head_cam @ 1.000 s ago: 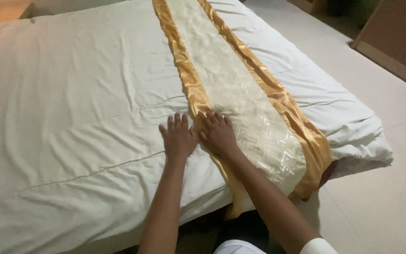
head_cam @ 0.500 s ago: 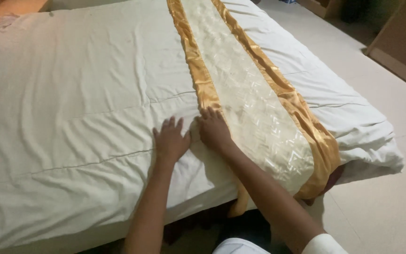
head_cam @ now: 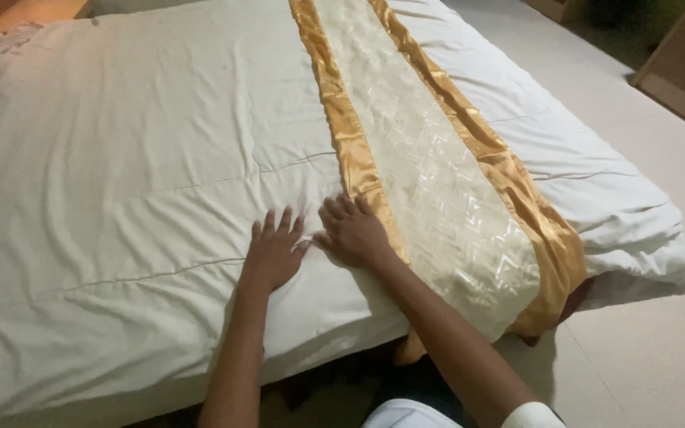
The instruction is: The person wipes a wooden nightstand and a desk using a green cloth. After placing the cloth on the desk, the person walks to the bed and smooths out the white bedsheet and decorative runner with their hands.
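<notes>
Left hand [head_cam: 273, 252] flat, holding nothing, on white duvet [head_cam: 136, 182]; right hand [head_cam: 354, 231] – flat, empty – touching gold-edged runner [head_cam: 430, 182]

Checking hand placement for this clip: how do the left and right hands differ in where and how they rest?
The left hand lies wholly on the white duvet, fingers spread; the right hand rests at the gold border of the bed runner, fingers closer together. The right hand sits slightly farther up the bed. Both lie palm-down, gripping nothing.

Both hands slid left: right hand [head_cam: 354, 232] off the gold runner [head_cam: 438, 190] edge, left hand [head_cam: 273, 254] further onto white duvet [head_cam: 120, 198].
</notes>
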